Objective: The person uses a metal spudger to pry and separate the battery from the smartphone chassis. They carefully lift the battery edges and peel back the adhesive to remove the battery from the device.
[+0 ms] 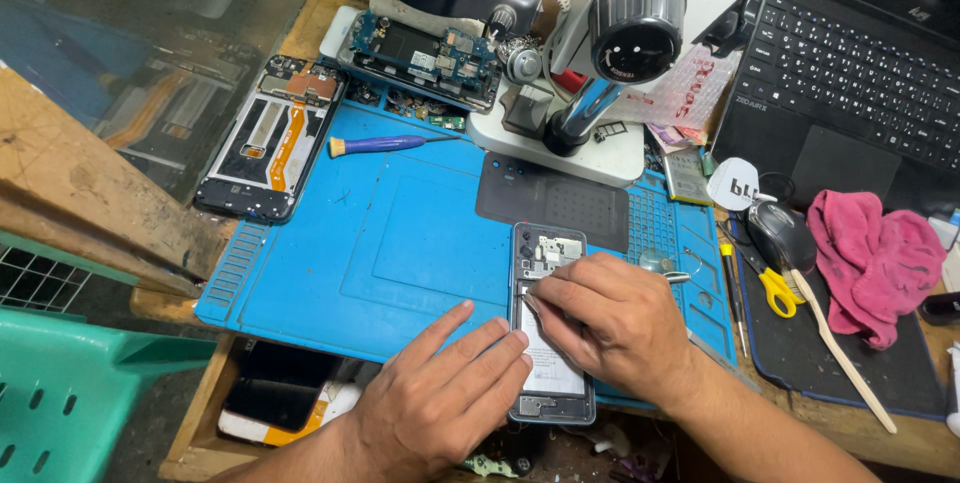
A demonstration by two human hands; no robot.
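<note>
On the blue work mat (400, 233), two bare hands work over an opened phone (550, 343).

Lying flat, the left hand (440, 393) has open fingers pressing the phone's left edge. Its counterpart, the right hand (610, 323), is closed around a thin metal tool (530, 305) touching the phone's inside. Nearby stand a microscope (600, 63), a purple screwdriver (385, 145) and another dismantled phone (265, 148).

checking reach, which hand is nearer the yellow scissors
Right. The right hand lies just left of the yellow scissors; the left hand is farther left, beyond the opened phone.
</note>
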